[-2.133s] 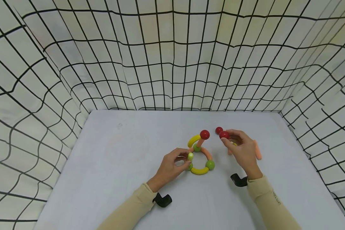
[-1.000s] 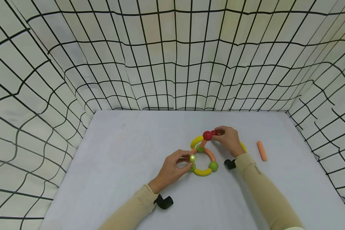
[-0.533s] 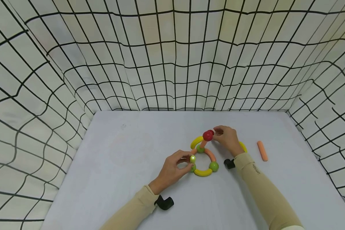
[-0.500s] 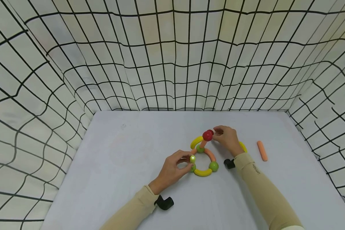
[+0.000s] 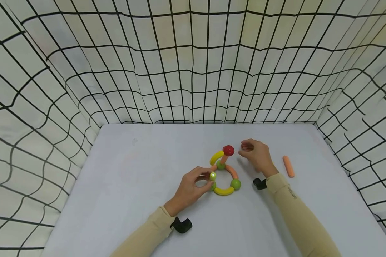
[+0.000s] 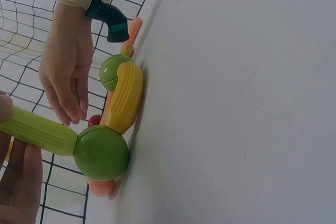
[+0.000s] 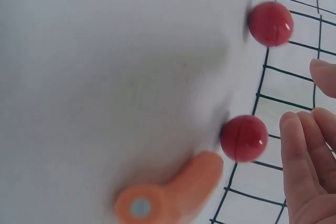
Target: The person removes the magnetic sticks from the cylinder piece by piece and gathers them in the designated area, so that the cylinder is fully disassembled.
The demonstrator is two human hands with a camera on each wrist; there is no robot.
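Observation:
My left hand (image 5: 191, 187) pinches a lime-green stick (image 6: 39, 129) that stands up from a green ball (image 6: 101, 153). That ball is one joint of a ring of curved yellow (image 5: 224, 191) and orange (image 5: 232, 171) pieces on the table. From another green ball (image 5: 221, 165) an orange stick (image 5: 224, 159) rises, topped by a red ball (image 5: 228, 150). My right hand (image 5: 257, 155) hovers right of it, thumb and fingers apart, holding nothing. In the right wrist view, two loose red balls, one upper (image 7: 270, 23) and one lower (image 7: 244, 138), lie on the table near its fingertips.
A curved yellow piece (image 5: 217, 157) is at the ring's far side. A straight orange stick (image 5: 288, 166) lies at the right. An orange piece with a round end (image 7: 168, 195) lies near the lower red ball. Black netting (image 5: 193, 71) surrounds the white table (image 5: 141, 153).
My right hand carried a red ball left to behind the red-topped stick, let go of it, and has drawn back slightly right. My left hand keeps its pinch on the lime-green stick.

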